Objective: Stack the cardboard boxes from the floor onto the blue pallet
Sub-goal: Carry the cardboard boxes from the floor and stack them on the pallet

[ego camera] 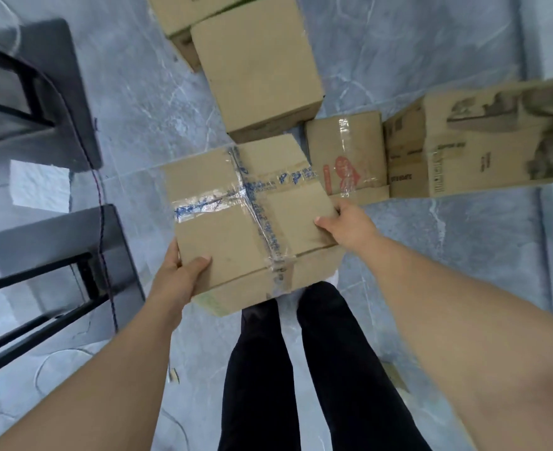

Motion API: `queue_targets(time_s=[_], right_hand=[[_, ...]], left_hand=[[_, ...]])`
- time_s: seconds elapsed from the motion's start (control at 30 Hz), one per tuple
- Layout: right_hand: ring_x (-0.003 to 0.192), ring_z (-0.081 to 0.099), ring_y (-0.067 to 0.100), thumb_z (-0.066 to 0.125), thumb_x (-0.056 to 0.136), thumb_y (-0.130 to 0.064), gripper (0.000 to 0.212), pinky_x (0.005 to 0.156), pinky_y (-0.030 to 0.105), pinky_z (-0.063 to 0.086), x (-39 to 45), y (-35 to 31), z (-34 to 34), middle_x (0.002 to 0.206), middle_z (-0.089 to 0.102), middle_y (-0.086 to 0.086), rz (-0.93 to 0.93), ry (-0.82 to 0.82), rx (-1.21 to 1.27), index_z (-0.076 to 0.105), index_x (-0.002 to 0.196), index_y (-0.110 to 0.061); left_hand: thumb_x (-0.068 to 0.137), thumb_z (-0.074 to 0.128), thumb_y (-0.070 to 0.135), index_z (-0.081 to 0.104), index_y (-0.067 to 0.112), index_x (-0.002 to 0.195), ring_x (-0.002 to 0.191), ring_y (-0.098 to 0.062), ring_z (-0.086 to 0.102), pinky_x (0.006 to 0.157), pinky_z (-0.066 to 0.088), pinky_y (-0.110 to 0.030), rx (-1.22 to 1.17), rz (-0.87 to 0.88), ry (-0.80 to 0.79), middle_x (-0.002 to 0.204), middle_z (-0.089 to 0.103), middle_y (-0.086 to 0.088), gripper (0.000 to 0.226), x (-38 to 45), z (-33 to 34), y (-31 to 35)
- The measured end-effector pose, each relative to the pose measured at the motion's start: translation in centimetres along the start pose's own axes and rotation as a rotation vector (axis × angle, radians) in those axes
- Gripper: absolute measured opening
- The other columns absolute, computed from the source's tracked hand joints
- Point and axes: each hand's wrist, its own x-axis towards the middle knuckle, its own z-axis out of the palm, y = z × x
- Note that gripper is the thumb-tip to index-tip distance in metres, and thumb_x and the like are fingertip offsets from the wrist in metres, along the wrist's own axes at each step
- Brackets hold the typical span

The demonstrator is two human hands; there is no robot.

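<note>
1. The grey floor (398, 60) fills most of the view. It has pale marble lines in it.
2. Two dark stands with black bars sit on the left: one far stand (41, 92) and one near stand (73, 255). A thin dark wire (101, 222) runs down between them.
3. Five cardboard boxes can be counted.
4. The printed box (483, 141) lies on its side on the floor at the right. It has dark pictures on it.
5. The plain box (259, 73) sits on the floor at the top middle. Behind it is the far box (184, 14), cut off by the top edge and touching the plain box.
6. The taped box (252, 219) is the one being held. It is in the middle, in front of the person's black trouser legs (301, 369), and tilted. Clear tape with blue letters crosses its top.
7. The small box (346, 154) with a red drawing sits on the floor just beside the printed box, close behind the taped box.
8. The left hand (179, 275) grips the near left corner of the taped box, thumb on top.
9. The right hand (346, 222) grips the right edge of the taped box, thumb on top and fingers curled round the side.
10. The blue pallet cannot be seen here.
</note>
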Motion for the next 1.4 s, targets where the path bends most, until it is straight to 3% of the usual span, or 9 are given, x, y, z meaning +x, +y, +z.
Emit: queue_targets(time_s=[0.1, 0.23, 0.43, 0.8, 1.07, 1.2, 1.4], right_hand=[[0.097, 0.059, 0.025, 0.063, 0.085, -0.032, 0.034, 0.075, 0.029, 0.043, -4.1, 0.8, -3.4, 0.107, 0.063, 0.008, 0.005, 0.023, 0.062, 0.058, 0.111, -0.011], [0.088, 0.052, 0.019, 0.063, 0.085, -0.026, 0.026, 0.075, 0.028, 0.039, -9.9, 2.0, -7.0, 0.098, 0.056, 0.002, 0.001, 0.078, 0.159, 0.053, 0.107, -0.015], [0.097, 0.058, 0.023, 0.063, 0.083, -0.02, 0.033, 0.083, 0.035, 0.046, -19.2, 4.0, -10.8, 0.108, 0.061, 0.005, 0.051, 0.234, 0.329, 0.052, 0.113, -0.012], [0.108, 0.056, 0.027, 0.064, 0.083, -0.016, 0.044, 0.095, 0.042, 0.044, -38.8, 13.5, -12.0, 0.12, 0.059, 0.01, 0.131, 0.57, 0.681, 0.049, 0.125, -0.01], [0.098, 0.057, 0.023, 0.062, 0.084, -0.022, 0.034, 0.082, 0.034, 0.043, -52.9, 27.5, -7.9, 0.112, 0.061, 0.007, 0.265, 0.851, 0.876, 0.052, 0.115, -0.012], [0.103, 0.057, 0.027, 0.063, 0.084, -0.022, 0.041, 0.09, 0.039, 0.045, -58.0, 35.0, -4.2, 0.114, 0.06, 0.008, 0.321, 0.931, 0.992, 0.05, 0.121, -0.012], [0.094, 0.06, 0.025, 0.062, 0.081, -0.017, 0.037, 0.084, 0.04, 0.05, -65.6, 45.4, 3.5, 0.104, 0.064, 0.006, 0.418, 1.058, 1.212, 0.053, 0.116, -0.015]], left_hand=[[0.088, 0.058, 0.018, 0.04, 0.043, 0.128, 0.086, -0.009, 0.059, 0.067, 0.046, -0.027, 0.025, 0.043, -0.036, 0.102, 0.06, 0.013, 0.05, -3.5, 0.7, 1.8], [0.088, 0.061, 0.023, 0.04, 0.029, 0.134, 0.097, -0.018, 0.056, 0.083, 0.044, -0.033, 0.096, 0.097, -0.082, 0.117, 0.057, 0.004, 0.051, -7.9, 1.0, 4.2], [0.088, 0.059, 0.037, 0.037, 0.053, 0.122, 0.096, -0.012, 0.055, 0.076, 0.052, -0.04, 0.264, 0.186, -0.286, 0.109, 0.054, 0.016, 0.043, -14.8, 0.7, 7.4], [0.09, 0.058, 0.026, 0.038, 0.051, 0.121, 0.098, -0.017, 0.057, 0.078, 0.049, -0.04, 0.53, 0.486, -0.576, 0.11, 0.056, 0.013, 0.045, -28.5, 6.1, 9.2], [0.089, 0.059, 0.025, 0.039, 0.043, 0.131, 0.099, -0.02, 0.057, 0.077, 0.05, -0.039, 0.777, 0.7, -0.767, 0.115, 0.058, 0.006, 0.049, -41.0, 15.2, 1.3], [0.09, 0.058, 0.029, 0.031, 0.042, 0.138, 0.103, -0.021, 0.056, 0.076, 0.05, -0.037, 0.91, 0.744, -0.8, 0.118, 0.054, 0.007, 0.056, -46.3, 18.8, -5.2], [0.092, 0.055, 0.024, 0.033, 0.037, 0.137, 0.1, -0.022, 0.054, 0.069, 0.049, -0.035, 1.127, 0.853, -0.9, 0.119, 0.052, 0.002, 0.052, -53.7, 23.7, -16.9]])
